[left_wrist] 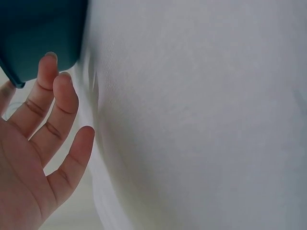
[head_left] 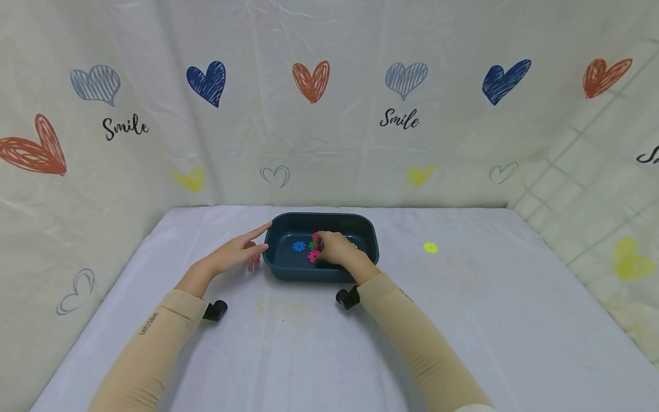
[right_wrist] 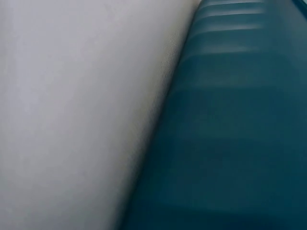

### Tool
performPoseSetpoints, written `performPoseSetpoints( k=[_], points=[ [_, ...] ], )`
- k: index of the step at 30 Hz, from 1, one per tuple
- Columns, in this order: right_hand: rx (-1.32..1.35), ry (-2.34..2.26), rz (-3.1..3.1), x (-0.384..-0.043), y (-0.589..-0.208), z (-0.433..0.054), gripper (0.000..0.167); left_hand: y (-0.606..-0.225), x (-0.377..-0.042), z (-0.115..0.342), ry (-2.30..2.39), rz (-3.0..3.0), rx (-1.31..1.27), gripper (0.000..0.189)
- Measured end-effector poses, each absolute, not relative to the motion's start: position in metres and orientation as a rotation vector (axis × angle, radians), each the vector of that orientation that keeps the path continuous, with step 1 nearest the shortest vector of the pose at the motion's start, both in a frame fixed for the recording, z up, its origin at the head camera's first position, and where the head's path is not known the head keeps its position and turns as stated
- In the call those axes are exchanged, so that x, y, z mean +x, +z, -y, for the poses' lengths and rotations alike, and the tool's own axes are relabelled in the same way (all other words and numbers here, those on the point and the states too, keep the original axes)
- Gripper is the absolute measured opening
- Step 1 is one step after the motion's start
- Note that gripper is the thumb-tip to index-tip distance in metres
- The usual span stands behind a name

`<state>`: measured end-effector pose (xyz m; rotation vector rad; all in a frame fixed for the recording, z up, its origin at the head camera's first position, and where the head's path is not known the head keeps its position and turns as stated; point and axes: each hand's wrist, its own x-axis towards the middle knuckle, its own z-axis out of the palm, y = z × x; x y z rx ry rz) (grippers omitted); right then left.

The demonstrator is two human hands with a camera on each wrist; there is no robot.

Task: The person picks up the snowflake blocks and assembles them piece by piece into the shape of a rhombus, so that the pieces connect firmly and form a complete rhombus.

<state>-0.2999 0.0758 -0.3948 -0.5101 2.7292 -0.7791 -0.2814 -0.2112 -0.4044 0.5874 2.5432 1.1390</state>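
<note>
A dark teal rectangular tub (head_left: 309, 274) stands near the back of the white-covered table. My left hand (head_left: 231, 254) is at its left end, index finger and thumb straight towards the rim; in the left wrist view the other fingers (left_wrist: 64, 108) are loosely bent beside the tub wall. My right hand (head_left: 337, 249) reaches down inside the tub, fingers bent among small flower-shaped pieces. By its fingertips lie a pink flower piece (head_left: 313, 257) and a partly covered green one (head_left: 311, 245). Whether it pinches one is hidden. A blue flower piece (head_left: 299, 246) lies further left in the tub.
A yellow flower piece (head_left: 430, 248) lies on the table (head_left: 463, 320) right of the tub. Another bit of yellow shows behind my right wrist. A curtain printed with hearts (head_left: 311, 82) hangs behind the table. The right wrist view shows only the tub's outer wall (right_wrist: 220, 143) and white cloth.
</note>
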Motion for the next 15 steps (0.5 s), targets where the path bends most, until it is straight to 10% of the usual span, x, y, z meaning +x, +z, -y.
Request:
performPoseSetpoints(
  k=[15],
  points=[
    [-0.400,-1.162,-2.556,-0.3015,-0.3906,-0.0844,0.032,-0.4033,-0.2803,0.2107,1.129,-2.546,0.586,0.070]
  ],
)
